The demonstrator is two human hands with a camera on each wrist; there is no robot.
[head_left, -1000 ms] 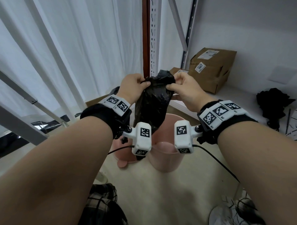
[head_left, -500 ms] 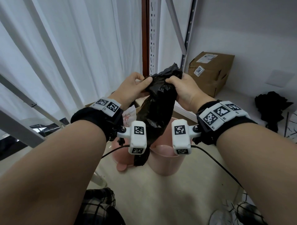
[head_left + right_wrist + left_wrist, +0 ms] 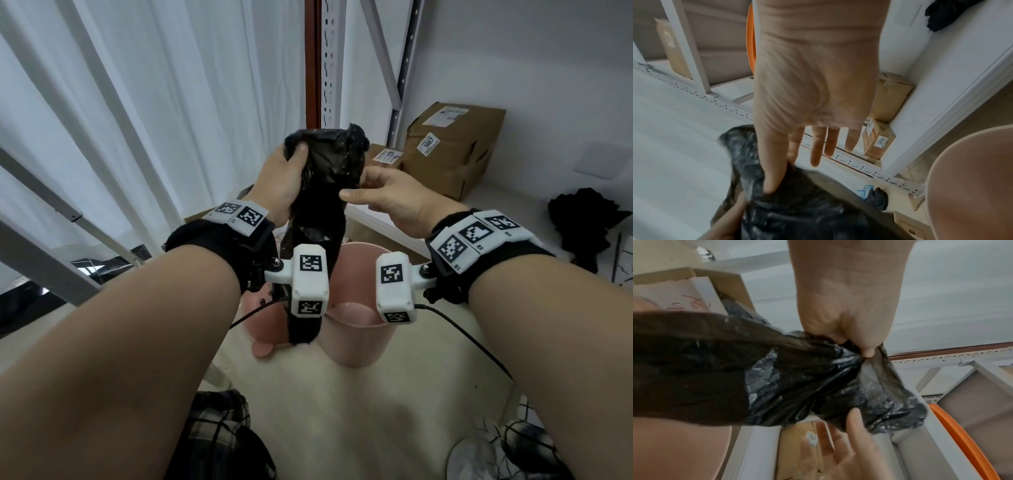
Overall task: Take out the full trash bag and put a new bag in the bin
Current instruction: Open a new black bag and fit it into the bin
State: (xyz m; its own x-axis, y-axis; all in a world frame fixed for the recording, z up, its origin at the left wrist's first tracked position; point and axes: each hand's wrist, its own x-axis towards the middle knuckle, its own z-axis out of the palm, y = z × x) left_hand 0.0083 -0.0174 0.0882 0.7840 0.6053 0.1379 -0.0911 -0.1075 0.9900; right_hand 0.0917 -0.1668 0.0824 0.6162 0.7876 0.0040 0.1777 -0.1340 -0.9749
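New black bag (image 3: 322,178) held up in front of me, above the pink bin (image 3: 356,329).

The bag hangs crumpled and mostly unopened, its tail dangling past the bin's left rim. My left hand (image 3: 277,181) pinches the bag's top edge between thumb and curled fingers. My right hand (image 3: 387,195) is loose, fingers straight and spread, thumb and forefinger against the plastic's side but not clamped. Beyond, a cardboard box (image 3: 452,144) sits on a white shelf, and another black bag (image 3: 582,222) lies further right.
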